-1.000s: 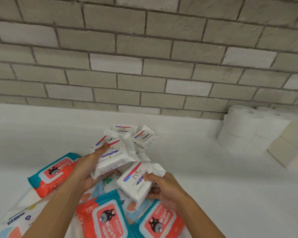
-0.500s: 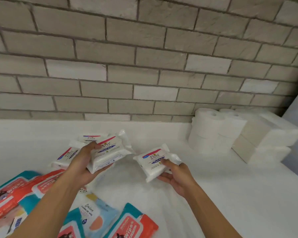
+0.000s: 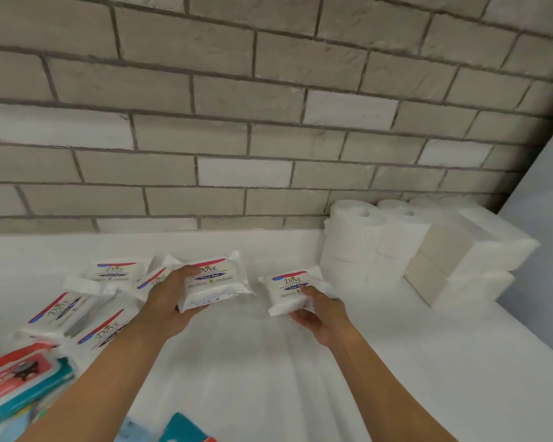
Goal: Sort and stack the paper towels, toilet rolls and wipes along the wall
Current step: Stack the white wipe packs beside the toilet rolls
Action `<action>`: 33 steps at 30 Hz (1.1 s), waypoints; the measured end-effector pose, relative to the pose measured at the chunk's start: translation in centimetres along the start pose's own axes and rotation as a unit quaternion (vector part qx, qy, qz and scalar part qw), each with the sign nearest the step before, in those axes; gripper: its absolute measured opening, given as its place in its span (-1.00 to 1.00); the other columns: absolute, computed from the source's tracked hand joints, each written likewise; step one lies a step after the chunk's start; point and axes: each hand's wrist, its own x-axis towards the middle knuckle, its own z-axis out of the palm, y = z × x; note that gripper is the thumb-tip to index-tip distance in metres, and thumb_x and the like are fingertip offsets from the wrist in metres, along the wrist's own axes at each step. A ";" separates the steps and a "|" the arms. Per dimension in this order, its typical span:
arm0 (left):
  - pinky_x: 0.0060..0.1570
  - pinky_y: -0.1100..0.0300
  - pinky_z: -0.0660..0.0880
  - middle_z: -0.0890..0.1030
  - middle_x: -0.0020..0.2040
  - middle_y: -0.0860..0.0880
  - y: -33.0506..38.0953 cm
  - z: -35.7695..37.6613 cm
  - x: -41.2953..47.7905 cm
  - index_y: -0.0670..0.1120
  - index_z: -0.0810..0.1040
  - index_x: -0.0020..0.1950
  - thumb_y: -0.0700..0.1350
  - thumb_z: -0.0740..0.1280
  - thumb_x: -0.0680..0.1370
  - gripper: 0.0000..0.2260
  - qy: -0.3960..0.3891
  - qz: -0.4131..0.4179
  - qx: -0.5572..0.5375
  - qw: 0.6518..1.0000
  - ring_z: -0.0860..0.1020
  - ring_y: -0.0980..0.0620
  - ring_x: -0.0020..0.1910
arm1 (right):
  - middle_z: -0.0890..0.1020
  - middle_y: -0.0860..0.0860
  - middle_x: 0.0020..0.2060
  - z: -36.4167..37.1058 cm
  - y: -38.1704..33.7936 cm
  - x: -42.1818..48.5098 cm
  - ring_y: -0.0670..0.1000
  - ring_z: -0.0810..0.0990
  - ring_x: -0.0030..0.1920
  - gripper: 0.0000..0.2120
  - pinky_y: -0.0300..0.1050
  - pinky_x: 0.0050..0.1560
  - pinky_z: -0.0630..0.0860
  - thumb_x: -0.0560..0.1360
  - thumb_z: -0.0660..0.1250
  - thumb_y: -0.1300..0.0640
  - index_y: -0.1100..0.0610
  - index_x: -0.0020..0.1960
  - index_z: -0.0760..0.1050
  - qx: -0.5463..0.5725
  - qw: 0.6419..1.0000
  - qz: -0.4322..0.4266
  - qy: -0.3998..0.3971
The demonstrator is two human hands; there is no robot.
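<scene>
My left hand (image 3: 168, 301) grips a white Dove wipes pack (image 3: 216, 283), held above the white surface. My right hand (image 3: 320, 311) grips a second, smaller Dove wipes pack (image 3: 289, 288), a little left of the stacked toilet rolls (image 3: 364, 244). Those rolls stand two high against the brick wall, with folded paper towel stacks (image 3: 473, 266) to their right. Several more Dove packs (image 3: 109, 272) lie loose at the left. Orange and teal wipes packs (image 3: 16, 381) sit at the lower left edge.
The grey brick wall (image 3: 268, 122) runs along the back of the white surface (image 3: 268, 362). A pale panel (image 3: 543, 250) closes the right corner. Another teal pack (image 3: 186, 432) pokes in at the bottom edge.
Both hands have carried their Dove packs forward and to the right, closer to the wall and the toilet rolls. The view has swung right, so the orange packs sit further left.
</scene>
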 end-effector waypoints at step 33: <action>0.07 0.03 0.57 0.65 0.11 -0.13 -5.8 7.0 12.1 -0.19 0.54 0.22 -0.09 0.37 0.53 -0.70 0.167 0.124 0.371 0.905 0.61 -0.17 0.05 | 0.70 0.21 -0.25 -0.9 0.5 12.4 0.17 0.71 -0.26 -0.74 -0.09 -0.33 0.64 0.42 0.52 0.17 0.38 -0.07 0.61 -0.062 0.990 -0.043 0.120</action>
